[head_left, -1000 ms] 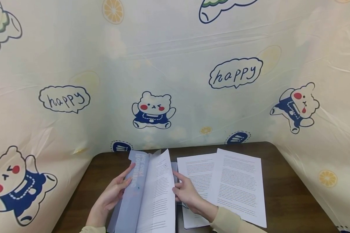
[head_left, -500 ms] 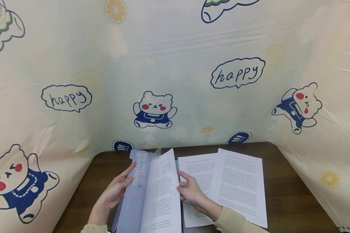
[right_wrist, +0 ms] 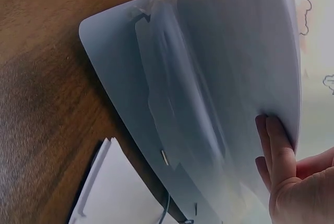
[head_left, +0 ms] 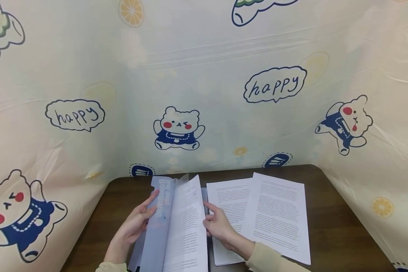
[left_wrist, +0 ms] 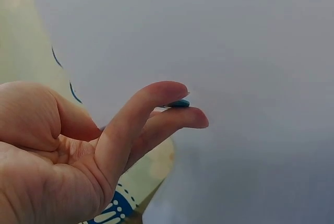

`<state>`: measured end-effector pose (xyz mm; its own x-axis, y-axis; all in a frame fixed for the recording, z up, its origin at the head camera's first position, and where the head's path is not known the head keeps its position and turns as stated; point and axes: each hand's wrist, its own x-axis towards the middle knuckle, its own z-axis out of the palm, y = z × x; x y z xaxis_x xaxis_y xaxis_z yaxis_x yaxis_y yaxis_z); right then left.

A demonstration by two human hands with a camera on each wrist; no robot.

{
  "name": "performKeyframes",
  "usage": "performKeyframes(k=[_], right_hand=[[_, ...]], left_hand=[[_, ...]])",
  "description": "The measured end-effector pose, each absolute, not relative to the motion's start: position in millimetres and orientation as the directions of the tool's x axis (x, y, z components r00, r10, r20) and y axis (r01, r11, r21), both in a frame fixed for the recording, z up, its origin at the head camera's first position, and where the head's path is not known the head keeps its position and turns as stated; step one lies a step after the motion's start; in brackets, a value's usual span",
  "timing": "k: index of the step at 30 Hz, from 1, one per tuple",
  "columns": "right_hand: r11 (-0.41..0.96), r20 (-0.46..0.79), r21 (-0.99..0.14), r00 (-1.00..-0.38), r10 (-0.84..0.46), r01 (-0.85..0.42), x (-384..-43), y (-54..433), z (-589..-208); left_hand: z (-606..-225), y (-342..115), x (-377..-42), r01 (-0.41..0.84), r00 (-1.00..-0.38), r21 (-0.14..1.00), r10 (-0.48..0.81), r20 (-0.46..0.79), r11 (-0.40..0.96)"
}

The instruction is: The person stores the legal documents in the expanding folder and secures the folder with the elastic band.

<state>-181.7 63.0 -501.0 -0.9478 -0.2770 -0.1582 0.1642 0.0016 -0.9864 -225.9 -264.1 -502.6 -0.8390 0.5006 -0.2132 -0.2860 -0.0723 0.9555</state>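
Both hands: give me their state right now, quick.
Left hand: closed, holding the blue folder cover.
Right hand: closed, holding the printed pages by their edge.

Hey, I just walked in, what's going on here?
A person has a blue folder open on a dark wooden table. Their left hand holds its cover, while their right hand grips the outer edge of the printed pages inside. More printed sheets lie overlapping on the table, to the right of the folder.
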Motion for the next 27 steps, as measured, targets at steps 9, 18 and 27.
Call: performKeyframes(k=[9, 18, 27], right_hand=[[-0.024, -0.145, -0.987, -0.949, -0.279, 0.158, -180, 49, -510], [-0.049, -0.139, -0.986, -0.954, -0.266, 0.157, -178, 37, -515], [-0.019, -0.146, -0.988, -0.956, -0.256, 0.156, -178, 28, -523]], left_hand=[[-502, -259, -223, -0.265, -0.852, 0.962, 0.483, -0.199, -0.071], [-501, -256, -222, -0.276, -0.859, 0.957, 0.471, -0.202, -0.093], [-502, -249, -221, -0.274, -0.864, 0.958, 0.459, -0.207, -0.082]])
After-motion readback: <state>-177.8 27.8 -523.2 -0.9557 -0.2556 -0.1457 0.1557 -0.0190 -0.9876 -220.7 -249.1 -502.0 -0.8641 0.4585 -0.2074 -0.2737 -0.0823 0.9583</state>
